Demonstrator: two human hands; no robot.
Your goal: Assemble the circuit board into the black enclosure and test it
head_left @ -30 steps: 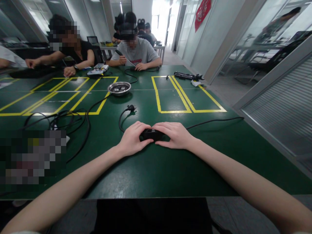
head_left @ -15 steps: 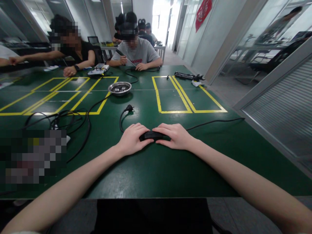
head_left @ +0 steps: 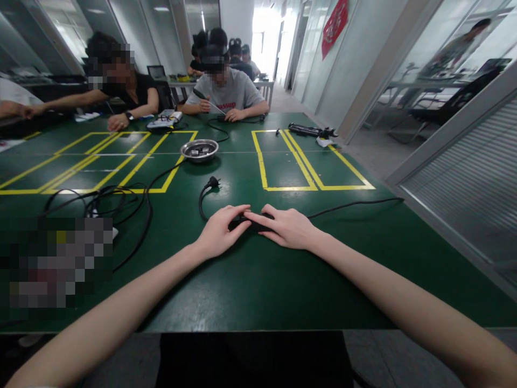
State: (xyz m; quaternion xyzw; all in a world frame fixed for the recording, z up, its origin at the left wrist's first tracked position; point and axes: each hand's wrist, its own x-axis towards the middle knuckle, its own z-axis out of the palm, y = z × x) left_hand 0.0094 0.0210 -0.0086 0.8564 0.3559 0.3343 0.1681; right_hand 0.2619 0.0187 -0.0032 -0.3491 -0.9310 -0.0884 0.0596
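A small black box-like device [head_left: 239,221] lies on the green table [head_left: 258,280], mostly covered by my fingers. My left hand [head_left: 220,231] rests on its left end with the fingers stretched over it. From the right, my right hand [head_left: 285,227] lies across it, fingers extended and flat, fingertips meeting those of the left hand. A black cable with a plug [head_left: 212,183] curves away just behind the device, and another cable [head_left: 355,203] runs off to the right.
A metal bowl [head_left: 199,150] with small parts sits beyond the plug. Tangled black cables [head_left: 109,199] lie at the left. Yellow tape rectangles [head_left: 299,161] mark the table. A black tool [head_left: 309,129] lies far right. Several people work at the far end.
My fingers have flattened and stretched further over the black device, so it is more hidden than before. The view has tilted slightly; a far-left person's arm has drawn back.
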